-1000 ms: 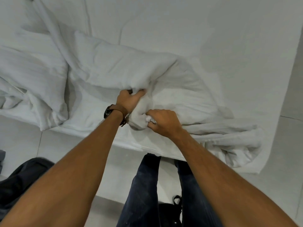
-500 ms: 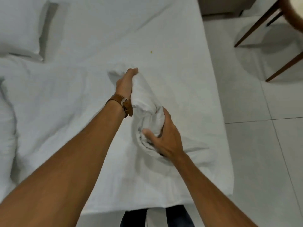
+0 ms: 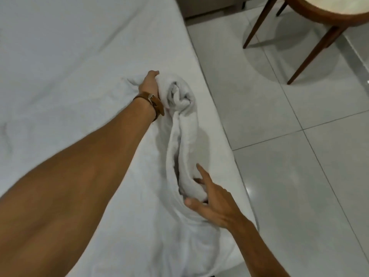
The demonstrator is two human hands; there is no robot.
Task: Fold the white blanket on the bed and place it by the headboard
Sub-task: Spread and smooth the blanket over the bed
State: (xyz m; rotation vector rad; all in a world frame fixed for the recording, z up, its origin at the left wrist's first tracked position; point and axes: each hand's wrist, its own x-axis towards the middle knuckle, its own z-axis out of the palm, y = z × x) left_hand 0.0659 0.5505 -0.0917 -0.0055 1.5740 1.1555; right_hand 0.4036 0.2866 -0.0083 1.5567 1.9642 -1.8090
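The white blanket [image 3: 185, 124] lies bunched into a long roll along the right edge of the bed [image 3: 79, 47]. My left hand [image 3: 150, 82], with a brown strap at the wrist, grips the far end of the roll. My right hand [image 3: 211, 202] rests at the near end, thumb and fingers spread, fingertips touching the cloth without closing on it. More white blanket spreads flat under my left forearm toward the near edge of the bed. The headboard is out of view.
Grey floor tiles [image 3: 289, 176] lie to the right of the bed. A wooden table or chair with slanted dark legs [image 3: 311, 48] stands at the upper right. A grey base [image 3: 209, 7] sits beyond the bed's corner.
My left hand has carried the blanket's end farther up the bed, stretching the roll. My right hand has let go and opened. The view has turned toward the bed's right edge and the floor.
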